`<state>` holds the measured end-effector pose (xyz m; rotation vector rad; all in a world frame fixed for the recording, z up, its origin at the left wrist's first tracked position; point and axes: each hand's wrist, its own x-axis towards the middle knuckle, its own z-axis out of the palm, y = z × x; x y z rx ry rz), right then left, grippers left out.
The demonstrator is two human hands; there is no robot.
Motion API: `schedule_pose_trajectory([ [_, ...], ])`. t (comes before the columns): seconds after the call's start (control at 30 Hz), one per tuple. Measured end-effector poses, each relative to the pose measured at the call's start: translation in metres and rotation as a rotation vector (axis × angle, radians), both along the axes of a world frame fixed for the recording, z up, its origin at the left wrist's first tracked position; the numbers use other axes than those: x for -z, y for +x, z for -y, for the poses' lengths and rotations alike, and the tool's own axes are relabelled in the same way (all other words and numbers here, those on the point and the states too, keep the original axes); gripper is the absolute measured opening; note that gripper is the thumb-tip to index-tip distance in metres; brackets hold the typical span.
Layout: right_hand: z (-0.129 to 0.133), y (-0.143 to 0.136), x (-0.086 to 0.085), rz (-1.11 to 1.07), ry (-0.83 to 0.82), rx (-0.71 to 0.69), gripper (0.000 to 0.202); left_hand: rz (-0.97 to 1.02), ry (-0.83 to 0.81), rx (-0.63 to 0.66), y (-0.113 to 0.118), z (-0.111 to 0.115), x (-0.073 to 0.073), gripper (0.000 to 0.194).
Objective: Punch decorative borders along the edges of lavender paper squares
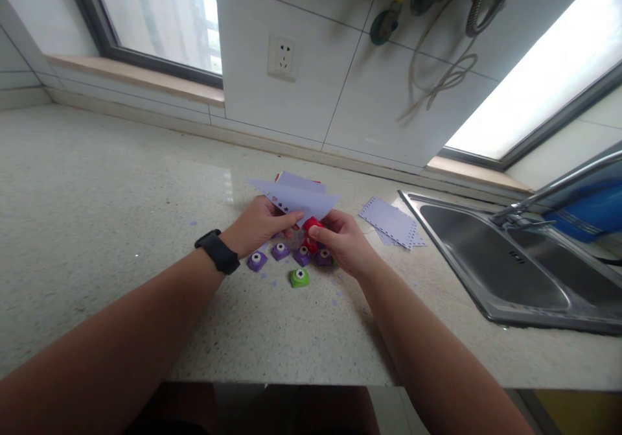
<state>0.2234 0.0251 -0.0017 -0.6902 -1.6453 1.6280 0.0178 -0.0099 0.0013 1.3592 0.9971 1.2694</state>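
The head view is showing a person's two hands working over a speckled counter (121,227), nearer its back edge than its front edge. The left hand (260,226), below a black watch (217,251), is grasping a purple sheet (304,200), its thumb pressing on top; punched shapes are running along the sheet's near border. The right hand (347,240) is gripping a red punch (312,225) with its thumb on the button, between both hands, touching the sheet; whether the paper is sitting inside the slot, one cannot tell. Purple punches (256,260) are resting just below the hands, a green punch (299,279) lying closer to the front edge. Notched sheets (386,220) are lying right of the right hand, beside the sink (486,266).
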Motion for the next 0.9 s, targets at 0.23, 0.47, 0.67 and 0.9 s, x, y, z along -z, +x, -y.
schedule_pose_trajectory([
  [0.23,0.0006,-0.0017,-0.0026,-0.035,-0.011,-0.016,0.031,0.001,0.007,-0.003,0.0007,0.0002,-0.0002,0.026],
  [0.47,0.0006,-0.0045,-0.003,-0.103,-0.006,-0.049,0.028,0.013,-0.001,-0.001,0.0029,0.0014,-0.0013,0.021],
  [0.67,-0.0008,-0.0041,-0.0014,-0.052,0.023,-0.009,0.032,0.025,0.008,0.002,0.004,0.0021,-0.0013,0.021],
  [0.9,0.0005,-0.0047,-0.0017,-0.055,0.026,0.031,0.031,0.055,0.018,0.016,0.0041,0.0006,0.0006,0.021],
])
